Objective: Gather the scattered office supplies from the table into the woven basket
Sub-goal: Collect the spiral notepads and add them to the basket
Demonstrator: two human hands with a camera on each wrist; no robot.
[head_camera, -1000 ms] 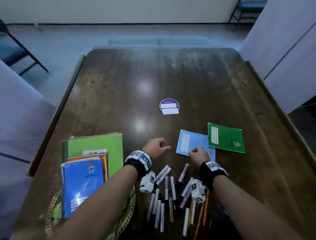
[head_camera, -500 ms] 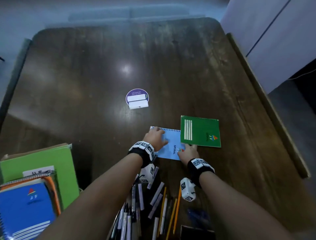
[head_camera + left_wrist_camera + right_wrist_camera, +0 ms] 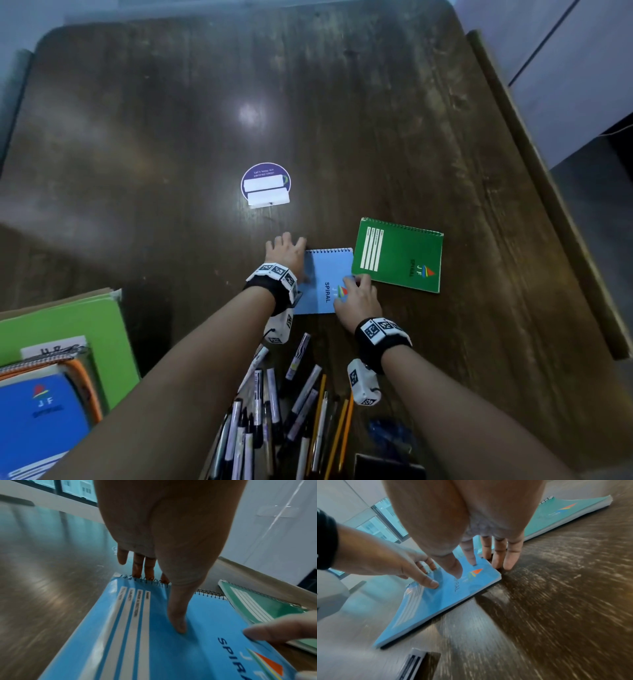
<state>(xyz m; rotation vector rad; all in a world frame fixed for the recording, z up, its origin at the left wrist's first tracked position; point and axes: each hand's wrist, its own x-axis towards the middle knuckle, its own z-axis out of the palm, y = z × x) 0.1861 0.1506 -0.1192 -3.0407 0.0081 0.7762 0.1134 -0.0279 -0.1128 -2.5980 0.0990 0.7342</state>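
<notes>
Two hands close on a light blue spiral notebook lying flat on the dark wooden counter, its right edge touching a green spiral notebook. The left hand has its thumb pressed on the cover and its fingers curled over the wire-bound far edge, a pinch that looks just begun. The right hand rests near the logo corner, thumb and forefinger on the cover and the other fingers straight down against the counter beside it, gripping nothing. The woven basket cannot be made out with certainty; a stack of notebooks at the lower left, topped by a dark blue one, likely marks it. A litter of pens and pencils lies nearer the person, still to be gathered. To lift cleanly, the left fingers would best hook under the spiral edge while the right hand steadies the opposite corner, raising the notebook clear without dragging its green neighbour. A purple round label sits farther out.
</notes>
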